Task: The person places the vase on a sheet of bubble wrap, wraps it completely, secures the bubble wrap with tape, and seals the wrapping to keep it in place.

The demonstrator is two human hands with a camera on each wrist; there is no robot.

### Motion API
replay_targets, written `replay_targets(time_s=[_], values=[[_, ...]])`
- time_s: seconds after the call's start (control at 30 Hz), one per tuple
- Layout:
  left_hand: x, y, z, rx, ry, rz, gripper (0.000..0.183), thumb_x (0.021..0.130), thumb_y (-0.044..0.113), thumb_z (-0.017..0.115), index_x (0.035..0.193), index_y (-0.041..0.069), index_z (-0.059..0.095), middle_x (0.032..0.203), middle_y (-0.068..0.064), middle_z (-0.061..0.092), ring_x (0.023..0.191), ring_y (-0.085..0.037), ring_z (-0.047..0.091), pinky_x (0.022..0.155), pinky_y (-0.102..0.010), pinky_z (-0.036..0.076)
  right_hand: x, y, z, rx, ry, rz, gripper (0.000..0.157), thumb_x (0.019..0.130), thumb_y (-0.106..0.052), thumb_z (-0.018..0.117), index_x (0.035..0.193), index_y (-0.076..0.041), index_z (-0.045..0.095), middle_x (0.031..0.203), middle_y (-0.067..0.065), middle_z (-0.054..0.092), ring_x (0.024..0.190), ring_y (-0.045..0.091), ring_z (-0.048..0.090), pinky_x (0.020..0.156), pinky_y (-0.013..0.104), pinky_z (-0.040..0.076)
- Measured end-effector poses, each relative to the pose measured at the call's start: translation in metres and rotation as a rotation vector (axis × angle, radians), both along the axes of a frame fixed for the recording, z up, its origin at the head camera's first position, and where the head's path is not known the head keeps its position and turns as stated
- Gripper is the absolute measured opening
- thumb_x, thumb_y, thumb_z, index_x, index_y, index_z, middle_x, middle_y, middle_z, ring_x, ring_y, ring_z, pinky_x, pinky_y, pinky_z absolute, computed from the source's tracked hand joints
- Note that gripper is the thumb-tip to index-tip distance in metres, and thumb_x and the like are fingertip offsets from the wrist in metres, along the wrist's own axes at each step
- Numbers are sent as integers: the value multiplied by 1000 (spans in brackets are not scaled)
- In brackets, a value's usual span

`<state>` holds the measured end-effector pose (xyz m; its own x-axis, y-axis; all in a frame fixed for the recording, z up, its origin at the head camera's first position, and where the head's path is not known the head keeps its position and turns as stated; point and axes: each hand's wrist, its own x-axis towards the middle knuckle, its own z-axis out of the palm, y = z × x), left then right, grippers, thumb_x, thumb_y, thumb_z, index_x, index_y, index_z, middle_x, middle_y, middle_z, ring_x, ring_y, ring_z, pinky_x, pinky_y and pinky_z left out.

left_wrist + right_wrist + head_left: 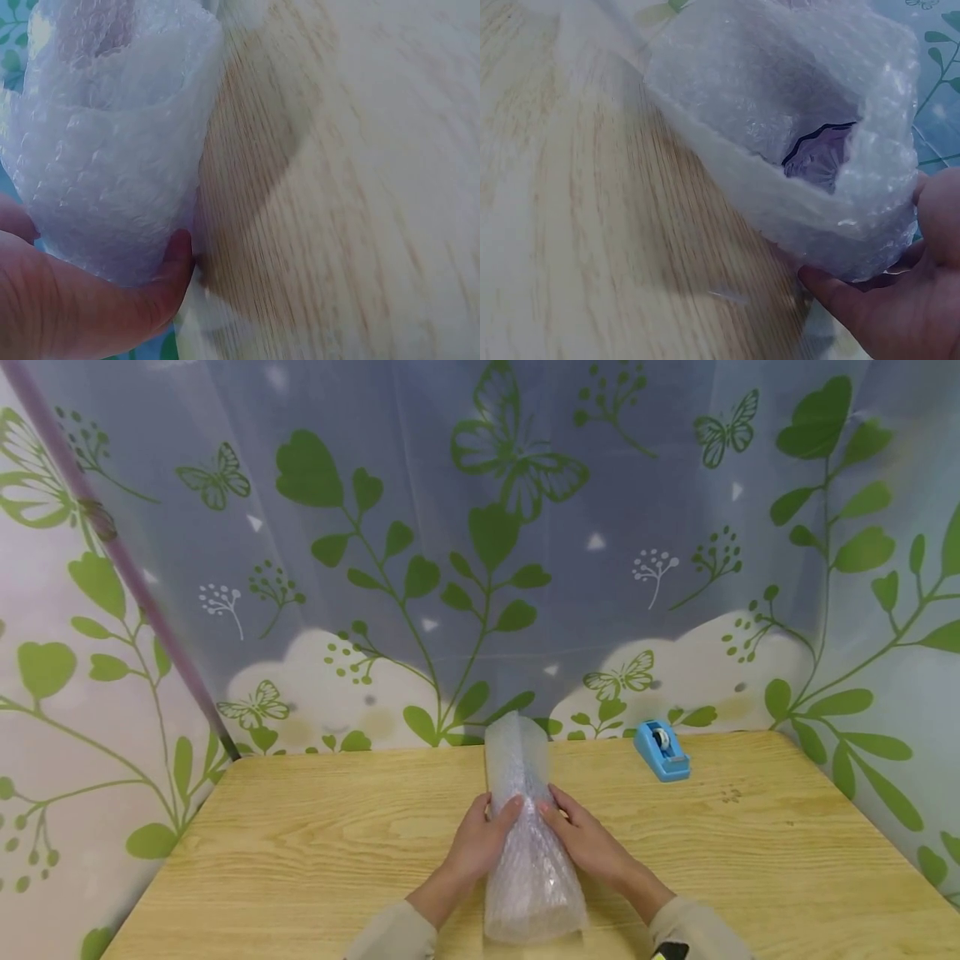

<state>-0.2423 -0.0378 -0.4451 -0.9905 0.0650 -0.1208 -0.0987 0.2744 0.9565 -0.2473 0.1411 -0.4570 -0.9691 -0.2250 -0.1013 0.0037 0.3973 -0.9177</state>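
A sheet of clear bubble wrap [534,877] lies rolled into a tube on the table, its length running from the near edge toward the back. My left hand [477,839] grips its left side, thumb on top. From the right side my right hand [595,847] holds it the same way, both thumbs close together over the middle. Inside the wrap's open end, the right wrist view shows a purple, ribbed glass object [825,154] with a dark wavy rim. Most of that object is hidden by the wrap.
A blue tape dispenser [662,750] with a roll of tape stands at the back right of the wood-grain table [337,827]. Patterned curtains [420,527] with leaves and butterflies hang behind the table and along both sides.
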Motion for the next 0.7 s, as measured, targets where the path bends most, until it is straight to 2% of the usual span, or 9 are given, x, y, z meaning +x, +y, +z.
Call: replay_targets(time_s=[0.4, 0.7], values=[[-6, 4, -3, 25, 7, 31, 81, 93, 52, 52, 142, -9, 30, 138, -30, 40, 125, -45, 41, 100, -58, 33, -8, 0, -2, -43, -4, 1, 72, 96, -51, 45, 152, -11, 24, 153, 17, 26, 136, 41, 27, 103, 61, 25], [-10, 5, -6, 19, 17, 27, 80, 93, 53, 51, 141, -7, 31, 135, -28, 44, 120, -42, 46, 97, -57, 37, -12, 1, -8, -55, -2, -5, 73, 95, -54, 45, 152, -14, 25, 153, 15, 26, 136, 41, 28, 102, 62, 26]])
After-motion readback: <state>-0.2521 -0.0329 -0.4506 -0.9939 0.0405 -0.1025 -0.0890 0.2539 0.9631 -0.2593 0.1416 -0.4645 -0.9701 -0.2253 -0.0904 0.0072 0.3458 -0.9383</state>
